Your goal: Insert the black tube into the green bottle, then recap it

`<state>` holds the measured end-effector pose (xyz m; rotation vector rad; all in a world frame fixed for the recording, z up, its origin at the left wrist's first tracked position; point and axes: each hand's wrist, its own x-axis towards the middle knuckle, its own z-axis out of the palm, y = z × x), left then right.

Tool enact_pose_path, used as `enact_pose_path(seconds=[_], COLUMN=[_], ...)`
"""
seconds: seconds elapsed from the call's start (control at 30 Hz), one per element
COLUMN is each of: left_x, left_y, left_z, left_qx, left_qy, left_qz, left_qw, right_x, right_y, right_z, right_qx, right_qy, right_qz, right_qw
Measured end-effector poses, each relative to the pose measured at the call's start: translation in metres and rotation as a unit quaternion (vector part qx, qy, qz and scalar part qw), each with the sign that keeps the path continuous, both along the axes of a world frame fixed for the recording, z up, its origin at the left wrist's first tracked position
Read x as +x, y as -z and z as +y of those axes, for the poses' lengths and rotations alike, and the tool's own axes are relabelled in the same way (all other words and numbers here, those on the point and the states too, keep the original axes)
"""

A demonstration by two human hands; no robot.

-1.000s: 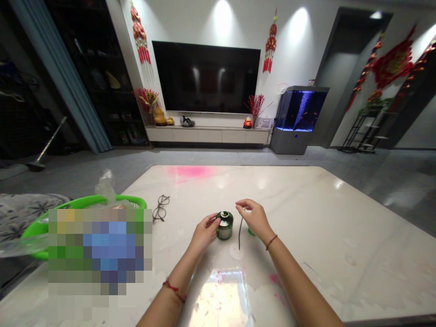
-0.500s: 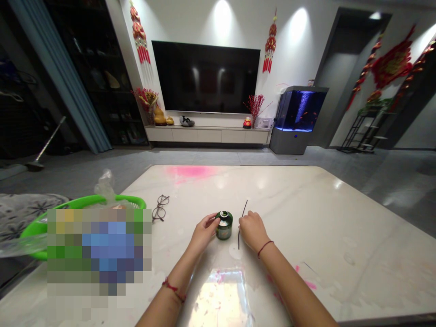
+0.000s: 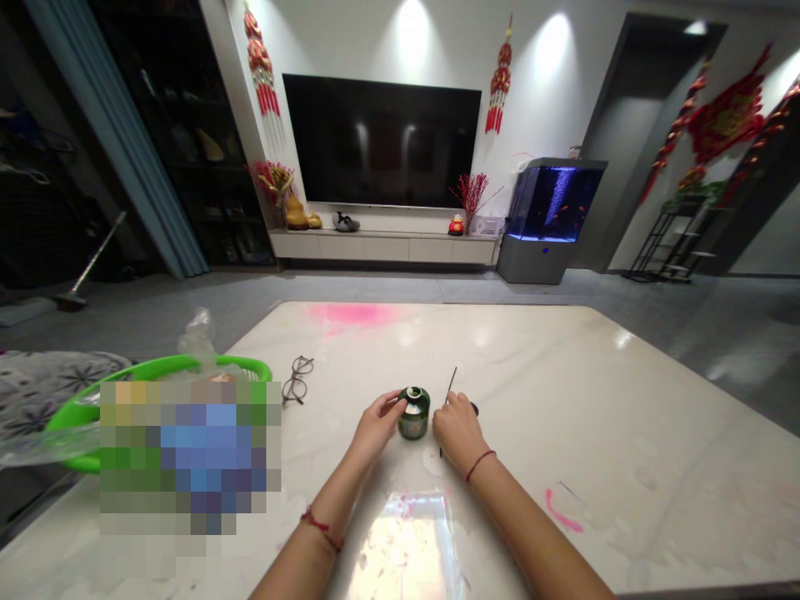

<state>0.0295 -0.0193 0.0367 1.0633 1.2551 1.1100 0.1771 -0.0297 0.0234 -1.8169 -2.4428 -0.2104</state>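
Observation:
A small dark green glass bottle with an uncapped neck stands upright on the pale marble-look table. My left hand grips its left side. Just right of the bottle, my right hand is closed with its back to the camera, so what its fingers hold is hidden. A thin black stick shows beyond this hand, and its near end shows below the fingers. A small dark round object peeks out at the hand's right side.
Left on the table lie folded-open eyeglasses beside a green basket with clear plastic and blurred contents. Pink stains mark the tabletop. Across the floor stand a low TV cabinet and a lit fish tank.
My right hand has turned and shifted slightly, and the small dark round object now shows at its right side. My left hand stays on the bottle. The view has moved slightly.

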Motion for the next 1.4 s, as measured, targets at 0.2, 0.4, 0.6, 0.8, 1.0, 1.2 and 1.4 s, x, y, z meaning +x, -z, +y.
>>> enact_pose_path(seconds=[0.2, 0.4, 0.6, 0.8, 1.0, 1.2, 1.4], left_x=[-0.001, -0.001, 0.0, 0.0, -0.001, -0.002, -0.003], left_y=[0.0, -0.001, -0.003, -0.004, -0.001, 0.001, 0.004], left_z=[0.0, 0.0, -0.002, -0.002, -0.001, 0.001, 0.002], left_qx=[0.0, -0.002, 0.003, 0.002, -0.006, 0.003, 0.016], left_qy=[0.004, 0.002, 0.007, 0.008, 0.005, 0.019, 0.018], left_qz=[0.001, 0.004, 0.005, 0.014, 0.017, 0.006, 0.002], left_qw=[1.0, 1.0, 1.0, 1.0, 1.0, 1.0, 1.0], right_x=[-0.001, -0.003, -0.002, -0.004, -0.008, -0.013, -0.017], right_y=[0.005, 0.004, 0.005, 0.004, -0.003, -0.012, -0.012], right_z=[-0.002, -0.004, -0.006, -0.007, -0.01, -0.011, -0.007], right_qx=[0.012, 0.0, -0.002, -0.007, -0.018, -0.047, -0.043], right_qy=[0.002, 0.012, 0.022, 0.032, 0.06, 0.129, 0.153], right_qz=[0.015, 0.028, 0.043, 0.044, 0.029, 0.029, 0.039], right_qw=[1.0, 1.0, 0.999, 0.999, 0.998, 0.99, 0.987])
